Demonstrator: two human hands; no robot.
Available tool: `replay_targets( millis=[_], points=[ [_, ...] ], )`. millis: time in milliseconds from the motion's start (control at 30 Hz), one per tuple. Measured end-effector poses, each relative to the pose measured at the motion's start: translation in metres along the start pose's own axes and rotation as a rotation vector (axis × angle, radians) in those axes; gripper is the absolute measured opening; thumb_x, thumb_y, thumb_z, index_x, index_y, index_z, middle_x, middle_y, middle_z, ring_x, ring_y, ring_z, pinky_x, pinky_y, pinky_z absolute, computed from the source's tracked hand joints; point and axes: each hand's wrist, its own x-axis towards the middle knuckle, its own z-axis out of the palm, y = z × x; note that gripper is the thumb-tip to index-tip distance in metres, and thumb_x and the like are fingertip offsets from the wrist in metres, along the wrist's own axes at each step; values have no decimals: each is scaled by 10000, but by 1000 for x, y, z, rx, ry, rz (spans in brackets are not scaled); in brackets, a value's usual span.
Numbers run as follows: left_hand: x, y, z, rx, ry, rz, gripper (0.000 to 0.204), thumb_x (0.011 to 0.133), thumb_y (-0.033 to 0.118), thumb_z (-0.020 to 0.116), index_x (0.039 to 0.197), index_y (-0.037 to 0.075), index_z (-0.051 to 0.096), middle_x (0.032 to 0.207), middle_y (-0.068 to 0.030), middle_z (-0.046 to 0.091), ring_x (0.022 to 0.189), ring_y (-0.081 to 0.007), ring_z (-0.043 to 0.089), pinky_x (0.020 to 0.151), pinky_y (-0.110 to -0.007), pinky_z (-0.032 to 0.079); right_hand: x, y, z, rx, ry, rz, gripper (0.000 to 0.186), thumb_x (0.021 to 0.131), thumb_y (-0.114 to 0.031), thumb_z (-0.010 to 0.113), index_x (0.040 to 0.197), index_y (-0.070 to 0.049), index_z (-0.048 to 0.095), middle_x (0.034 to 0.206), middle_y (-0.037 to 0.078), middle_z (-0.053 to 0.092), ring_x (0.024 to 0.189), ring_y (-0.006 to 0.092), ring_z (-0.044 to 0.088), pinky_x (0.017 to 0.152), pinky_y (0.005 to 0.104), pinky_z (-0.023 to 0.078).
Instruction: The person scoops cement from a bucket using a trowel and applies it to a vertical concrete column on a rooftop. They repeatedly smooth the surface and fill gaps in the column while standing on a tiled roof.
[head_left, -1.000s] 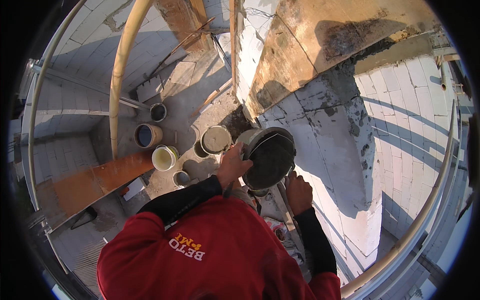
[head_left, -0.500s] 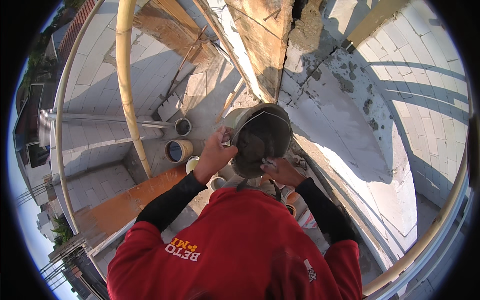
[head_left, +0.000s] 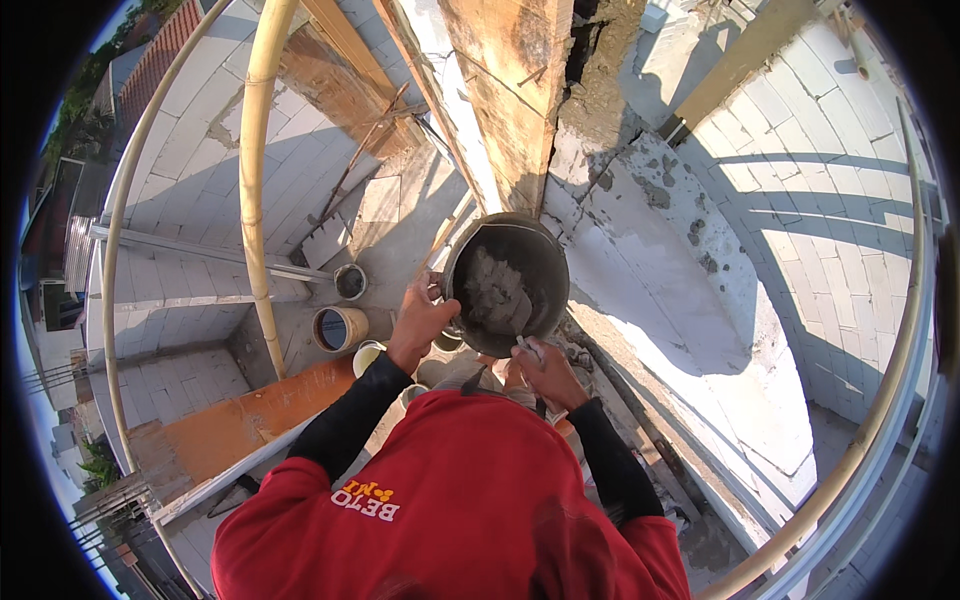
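A dark bucket point(head_left: 556, 262) is held in front of my body, its mouth turned up toward me. Wet grey mortar point(head_left: 497, 290) lies heaped inside it. My left hand point(head_left: 424, 318) is closed on the bucket's left rim, thumb on the near side. At the bucket's near right edge, my right hand point(head_left: 550, 372) is closed round a slim tool handle point(head_left: 521, 343). The tool's other end goes toward the mortar and is hidden, so its kind does not show clearly.
Bamboo poles point(head_left: 254, 180) rise on the left. A tub of dark liquid point(head_left: 336, 329) and a small bucket point(head_left: 350, 282) stand below. Rough wooden boards point(head_left: 505, 90) stand ahead, beside a mortar-spattered white wall point(head_left: 690, 300). An orange-brown plank point(head_left: 255, 425) lies at left.
The bucket has tipped more upright and shifted slightly left in view, showing more of the mortar, which now stands up in a heap. My right hand has moved slightly down with the tool.
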Motion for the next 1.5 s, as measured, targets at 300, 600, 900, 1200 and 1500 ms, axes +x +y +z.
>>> replay_targets(
  millis=[300,600,900,1200,1500],
  points=[
    [11,-29,23,-144,-66,-148,522,818,33,702,1285,-88,506,994,-119,669,854,-197,677,693,-321,570,-121,-88,-27,565,147,120,351,1083,-342,528,1140,-4,603,704,28,581,558,105,558,530,274,464],
    [24,-81,-16,-193,65,-171,558,806,2,723,1302,-77,481,1012,-145,641,800,-209,680,637,-336,600,-164,-236,-70,826,951,-342,479,1046,-280,452,1410,31,449,950,114,575,658,182,598,566,291,498],
    [-13,-66,-65,-181,271,-134,503,794,15,738,1242,-67,525,986,-105,639,830,-222,676,657,-395,595,10,-290,-96,-54,1388,-665,590,1073,-284,554,1452,153,434,1160,270,649,986,363,670,940,458,531],
    [-9,-101,-76,-297,311,-146,479,786,-19,733,1222,-56,536,968,-105,639,810,-215,678,634,-379,609,9,-270,-126,199,937,-568,522,1065,-193,541,1458,130,421,1137,266,655,935,371,694,818,448,558],
    [6,-86,-39,-305,185,-176,544,784,0,736,1280,-67,523,1022,-116,642,832,-214,683,634,-382,610,-78,-236,-61,1106,303,-107,461,1114,-327,454,1483,-51,447,984,60,559,608,168,617,493,318,512]
  ],
)
